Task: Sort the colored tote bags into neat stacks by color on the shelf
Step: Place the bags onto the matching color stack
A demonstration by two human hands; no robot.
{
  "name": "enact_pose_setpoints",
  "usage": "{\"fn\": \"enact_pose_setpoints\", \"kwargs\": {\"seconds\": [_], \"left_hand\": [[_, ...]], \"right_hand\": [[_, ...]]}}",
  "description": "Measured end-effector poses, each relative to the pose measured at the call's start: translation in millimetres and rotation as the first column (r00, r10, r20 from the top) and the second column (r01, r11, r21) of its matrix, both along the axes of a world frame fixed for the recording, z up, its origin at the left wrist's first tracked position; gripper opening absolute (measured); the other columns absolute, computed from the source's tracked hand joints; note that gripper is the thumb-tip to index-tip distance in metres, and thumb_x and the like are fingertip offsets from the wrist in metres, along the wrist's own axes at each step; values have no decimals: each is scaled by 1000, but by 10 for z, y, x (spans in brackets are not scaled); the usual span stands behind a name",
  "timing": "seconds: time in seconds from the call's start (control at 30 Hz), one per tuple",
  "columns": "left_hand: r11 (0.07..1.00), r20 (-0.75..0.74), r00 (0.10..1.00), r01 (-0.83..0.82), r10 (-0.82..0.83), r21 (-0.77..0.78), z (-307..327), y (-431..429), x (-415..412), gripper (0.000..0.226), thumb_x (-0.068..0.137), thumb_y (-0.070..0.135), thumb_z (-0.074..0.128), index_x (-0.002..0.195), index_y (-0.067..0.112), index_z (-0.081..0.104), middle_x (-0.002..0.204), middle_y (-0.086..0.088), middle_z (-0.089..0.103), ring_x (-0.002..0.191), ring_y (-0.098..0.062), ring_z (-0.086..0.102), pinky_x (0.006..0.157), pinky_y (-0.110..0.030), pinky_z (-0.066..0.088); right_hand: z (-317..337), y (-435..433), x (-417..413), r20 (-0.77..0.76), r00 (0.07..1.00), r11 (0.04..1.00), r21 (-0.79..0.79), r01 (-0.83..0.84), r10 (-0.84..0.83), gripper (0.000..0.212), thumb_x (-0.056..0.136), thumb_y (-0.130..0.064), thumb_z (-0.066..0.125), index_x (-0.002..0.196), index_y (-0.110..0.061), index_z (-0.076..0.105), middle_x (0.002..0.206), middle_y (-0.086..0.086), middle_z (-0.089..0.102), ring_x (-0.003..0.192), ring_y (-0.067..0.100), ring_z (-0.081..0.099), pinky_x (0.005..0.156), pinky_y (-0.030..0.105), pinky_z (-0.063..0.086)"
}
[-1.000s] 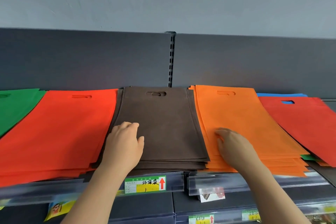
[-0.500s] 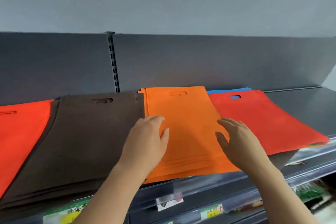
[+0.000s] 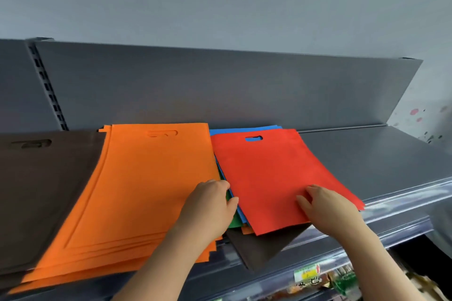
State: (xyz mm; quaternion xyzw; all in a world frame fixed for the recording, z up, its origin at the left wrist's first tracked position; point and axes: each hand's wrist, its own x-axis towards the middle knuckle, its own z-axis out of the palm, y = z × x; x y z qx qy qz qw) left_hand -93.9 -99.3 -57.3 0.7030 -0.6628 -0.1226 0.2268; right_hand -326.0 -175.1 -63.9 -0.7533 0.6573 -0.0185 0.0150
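Plain brown bags (image 3: 44, 193), orange bags (image 3: 137, 190), a red bag (image 3: 269, 178) over blue (image 3: 244, 129), on a grey shelf (image 3: 367, 161).

The brown stack (image 3: 36, 190) runs off the left edge; price label (image 3: 307, 273) blurred.

on the shelf (image 3: 379, 161) before us, three bag piles lie side by side: left pile (image 3: 44, 190), middle stack (image 3: 146, 190), and mixed pile (image 3: 269, 173) at right, beneath our right hand (image 3: 325, 205).
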Motion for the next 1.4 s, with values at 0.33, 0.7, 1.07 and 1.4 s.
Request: {"fn": "enact_pose_setpoints", "kwargs": {"seconds": [0.33, 0.7, 1.07, 1.4], "left_hand": [[976, -236, 949, -216, 210, 2, 59, -215, -419, 51, 88, 33, 63, 131, 11, 47, 126, -4, 57, 113, -20, 55, 87, -24, 41], [962, -250, 930, -274, 269, 15, 36, -247, -386, 50, 81, 25, 72, 125, 12, 51, 111, 1, 63, 88, -13, 58, 75, -26, 47], [955, -211, 931, -293, 298, 54, 13, -327, -527, 42, 85, 23, 67, 121, 13, 48, 117, -3, 57, 105, -24, 56, 82, -29, 43], [955, -413, 861, -274, 298, 117, -10, -465, -626, 48, 75, 20, 77, 115, 15, 50, 113, -2, 60, 99, -22, 58, 80, -31, 46]], "right_hand": [[-116, -68, -181, 51, 987, 976, -166, -140, 150, 33, 95, -41, 35, 83, -20, 58, 104, -4, 63, 96, 25, 54, 79, 35, 40], [-167, -160, -358, 199, 969, 979, -167, -116, 148, 28, 93, -38, 43, 76, -17, 49, 93, 3, 62, 96, 28, 55, 78, 34, 37], [-170, -190, -521, 205, 974, 987, -147, -69, 99, 30, 92, -44, 41, 78, -19, 47, 94, 1, 56, 99, 26, 52, 84, 36, 41], [-151, -193, -639, 227, 972, 994, -106, -40, 63, 30, 94, -45, 39, 78, -20, 46, 99, 1, 60, 98, 27, 52, 80, 37, 42]]}}
